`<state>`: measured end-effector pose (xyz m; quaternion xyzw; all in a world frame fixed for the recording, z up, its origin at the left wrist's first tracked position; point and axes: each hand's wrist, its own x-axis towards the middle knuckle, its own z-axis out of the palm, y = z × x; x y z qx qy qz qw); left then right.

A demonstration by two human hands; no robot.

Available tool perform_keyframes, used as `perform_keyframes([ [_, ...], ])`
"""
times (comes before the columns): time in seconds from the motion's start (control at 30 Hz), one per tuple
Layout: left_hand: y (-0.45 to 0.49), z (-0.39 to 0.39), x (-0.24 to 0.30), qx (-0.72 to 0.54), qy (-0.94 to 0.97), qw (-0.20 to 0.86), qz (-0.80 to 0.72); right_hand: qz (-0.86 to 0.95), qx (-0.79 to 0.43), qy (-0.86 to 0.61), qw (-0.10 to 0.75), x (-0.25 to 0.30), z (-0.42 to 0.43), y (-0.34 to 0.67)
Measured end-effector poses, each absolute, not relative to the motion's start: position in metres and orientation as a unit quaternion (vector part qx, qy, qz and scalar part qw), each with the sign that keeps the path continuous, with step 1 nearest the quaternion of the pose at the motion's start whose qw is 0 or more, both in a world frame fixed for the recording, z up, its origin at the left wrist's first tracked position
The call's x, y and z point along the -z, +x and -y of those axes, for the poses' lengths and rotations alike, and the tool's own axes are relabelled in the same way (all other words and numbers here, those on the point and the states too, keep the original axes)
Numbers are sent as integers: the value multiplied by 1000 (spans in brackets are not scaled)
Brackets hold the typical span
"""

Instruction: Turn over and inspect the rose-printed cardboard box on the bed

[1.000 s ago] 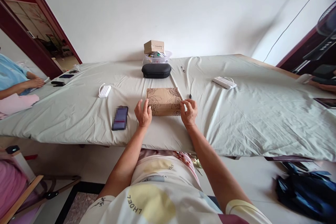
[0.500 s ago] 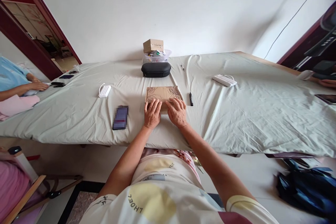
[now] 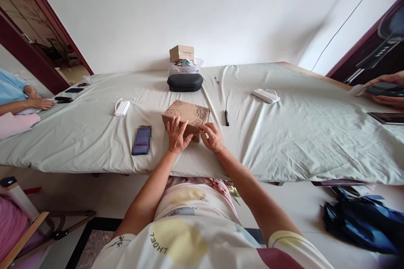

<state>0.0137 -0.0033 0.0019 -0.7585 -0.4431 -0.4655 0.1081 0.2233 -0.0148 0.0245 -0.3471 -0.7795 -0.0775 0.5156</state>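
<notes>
A cardboard box (image 3: 187,111) printed with dark swirling flower lines sits on the cloth in front of me, turned at an angle. My left hand (image 3: 177,135) lies over its front left part, fingers spread on the top edge and thumb low against the front side. At the front right corner, my right hand (image 3: 212,136) has its thumb and fingertips closed on the box's edge. Whether they pinch a flap there is hidden by the fingers. A black marker-like stick (image 3: 227,118) lies on the cloth to the right of the box.
Behind the box lies a black zip case (image 3: 184,83), then a clear plastic bin (image 3: 187,67) with a small carton (image 3: 182,53) on top. White corded blocks (image 3: 122,108) flank both sides. A phone (image 3: 142,140) lies front left. Other people's hands (image 3: 41,103) show at both sides.
The box has turned from square-on to angled, its right side swinging nearer. My left hand has spread its fingers and shifted left; my right fingers have closed at the corner.
</notes>
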Motion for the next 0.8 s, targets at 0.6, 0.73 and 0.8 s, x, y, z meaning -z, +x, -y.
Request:
perform_keyframes([
  [0.6, 12, 0, -1, 481, -785, 77, 383, 689, 94, -498, 519, -23, 1, 240],
  [0.73, 12, -2, 1, 490, -786, 68, 372, 671, 84, -512, 529, -18, -4, 244],
  [0.8, 12, -3, 2, 494, -781, 68, 376, 661, 60, -518, 540, -15, -5, 245],
])
